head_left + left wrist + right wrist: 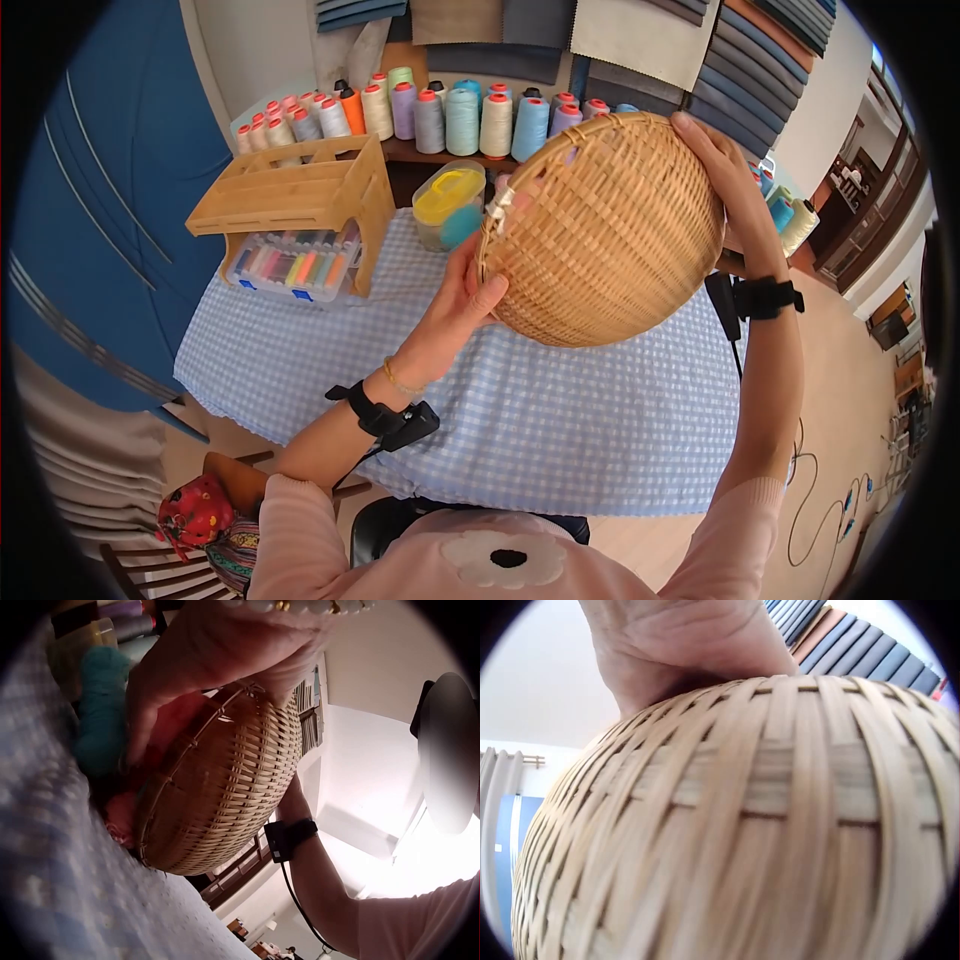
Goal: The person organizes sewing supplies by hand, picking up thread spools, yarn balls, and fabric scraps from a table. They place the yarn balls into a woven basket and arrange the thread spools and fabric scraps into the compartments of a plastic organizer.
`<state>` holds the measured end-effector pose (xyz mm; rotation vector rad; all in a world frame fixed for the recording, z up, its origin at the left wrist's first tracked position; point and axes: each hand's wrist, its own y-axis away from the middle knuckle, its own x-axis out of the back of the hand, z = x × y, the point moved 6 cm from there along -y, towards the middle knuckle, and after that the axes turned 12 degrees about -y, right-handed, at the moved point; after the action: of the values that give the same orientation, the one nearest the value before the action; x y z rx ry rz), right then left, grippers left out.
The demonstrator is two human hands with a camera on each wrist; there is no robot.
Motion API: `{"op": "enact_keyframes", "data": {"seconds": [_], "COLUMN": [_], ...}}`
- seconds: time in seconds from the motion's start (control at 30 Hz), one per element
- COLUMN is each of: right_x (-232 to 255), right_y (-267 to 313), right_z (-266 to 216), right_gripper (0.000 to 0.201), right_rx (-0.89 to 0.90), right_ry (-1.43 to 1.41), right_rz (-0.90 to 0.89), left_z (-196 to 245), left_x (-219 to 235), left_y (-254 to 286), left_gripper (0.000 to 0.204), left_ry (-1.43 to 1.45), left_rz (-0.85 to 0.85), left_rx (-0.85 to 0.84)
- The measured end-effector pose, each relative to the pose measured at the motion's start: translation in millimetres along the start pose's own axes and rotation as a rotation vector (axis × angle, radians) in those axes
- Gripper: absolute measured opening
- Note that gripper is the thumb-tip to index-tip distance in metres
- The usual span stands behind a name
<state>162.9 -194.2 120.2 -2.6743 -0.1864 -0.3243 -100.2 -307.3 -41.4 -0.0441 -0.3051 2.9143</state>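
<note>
A woven bamboo basket is held tilted over the table, its rounded underside toward me and its mouth turned away. My left hand grips the rim at the near left, thumb on the outer weave. On the upper right, my right hand holds the basket's edge; in the right wrist view its palm lies against the weave, fingers hidden. Beyond the rim shows a teal yarn ball, close to the left fingers. Pink-red yarn shows at the basket's mouth in the left wrist view.
A blue checked cloth covers the table. Behind the left hand stands a clear tub with a yellow lid. At left, a wooden rack straddles a plastic case of coloured items. Several thread cones line the back.
</note>
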Motion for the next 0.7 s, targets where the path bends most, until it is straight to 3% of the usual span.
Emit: {"op": "enact_keyframes", "data": {"seconds": [0.07, 0.2, 0.43, 0.5, 0.7], "right_x": [-3.2, -8.9, 4.0, 8.6, 9.9], "right_y": [-13.3, -26.8, -38.1, -42.0, -36.2], "right_z": [6.0, 7.8, 24.0, 27.1, 23.0], "right_gripper": [0.074, 0.072, 0.077, 0.084, 0.079], "right_rx": [-0.024, -0.105, -0.16, -0.066, -0.097], "right_ry": [0.015, 0.165, 0.28, 0.212, 0.068], "right_rz": [-0.022, -0.09, -0.029, -0.006, -0.021], "left_z": [-10.3, -27.1, -32.9, -31.0, -29.6], "left_x": [2.8, 3.5, 6.4, 8.2, 5.4], "left_y": [-0.1, -0.9, -6.5, -7.1, -6.4], "left_gripper": [0.084, 0.084, 0.075, 0.073, 0.07], "left_ry": [-0.056, -0.091, -0.262, -0.287, -0.242], "left_rz": [-0.017, -0.003, 0.008, 0.032, 0.042], "left_rx": [0.103, 0.177, 0.06, 0.054, 0.028]}}
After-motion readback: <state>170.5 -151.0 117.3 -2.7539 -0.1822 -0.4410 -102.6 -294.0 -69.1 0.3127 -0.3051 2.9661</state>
